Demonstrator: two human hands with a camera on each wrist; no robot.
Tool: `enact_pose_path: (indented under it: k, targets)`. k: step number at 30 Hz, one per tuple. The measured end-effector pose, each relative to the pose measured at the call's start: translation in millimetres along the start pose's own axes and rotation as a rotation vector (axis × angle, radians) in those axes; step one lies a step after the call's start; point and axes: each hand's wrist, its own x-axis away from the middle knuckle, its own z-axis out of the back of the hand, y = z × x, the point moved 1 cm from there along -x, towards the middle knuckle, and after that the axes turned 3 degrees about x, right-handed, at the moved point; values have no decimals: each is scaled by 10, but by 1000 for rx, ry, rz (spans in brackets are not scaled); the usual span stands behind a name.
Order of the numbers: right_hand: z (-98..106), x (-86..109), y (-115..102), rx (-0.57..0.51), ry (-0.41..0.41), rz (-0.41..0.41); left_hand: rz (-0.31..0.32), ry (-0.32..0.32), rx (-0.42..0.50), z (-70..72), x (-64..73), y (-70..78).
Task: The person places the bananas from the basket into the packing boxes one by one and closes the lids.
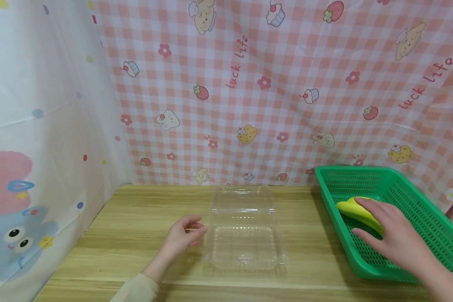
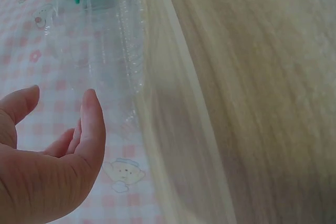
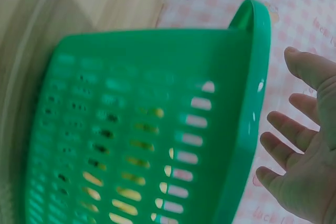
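Observation:
A clear plastic clamshell box (image 1: 244,247) lies on the table with its lid raised toward the back. Just left of it is my left hand (image 1: 185,233), its fingers loosely bent; the left wrist view shows a gap between thumb and fingers and nothing held. On the right stands a green slotted basket (image 1: 356,266) with a yellow banana (image 1: 350,208) inside, partly covered by my right hand (image 1: 394,235). That hand hovers over the basket with fingers spread. In the right wrist view, its fingers (image 3: 286,129) show beside the basket rim, gripping nothing.
The wooden table (image 1: 136,235) reaches back to a pink checked cloth (image 1: 226,105) hanging behind it. A white cloth (image 1: 60,105) with cartoon prints hangs along the left side. The basket's raised walls surround the banana.

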Motion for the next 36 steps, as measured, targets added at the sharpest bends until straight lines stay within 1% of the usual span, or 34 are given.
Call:
enact_pose_path:
  k: [3,7,10,16,23,28,32,36]
  targets:
    - [51,-13,46,13,-19,-21,9,-10,18,-3,-27,-33]
    - [89,-44,113,21,-20,-10,35,-36,67,-8,-46,-73]
    - [107,-62,154,35,-28,-5,54,-50,83,-12,-55,-95]
    - [139,-96,203,51,-56,-9,71,-67,67,-7,-68,-101]
    - [163,-175,318,78,-65,14,76,-103,53,-6,-86,-92]
    - [191,-235,400,117,-113,3,85,-128,45,-5,-97,-123]
    - [196,-276,480,162,-120,30,89,-145,52,-8,-104,-136]
    - [195,-313,575,198,-106,90,87,-160,61,-11,-104,-123]
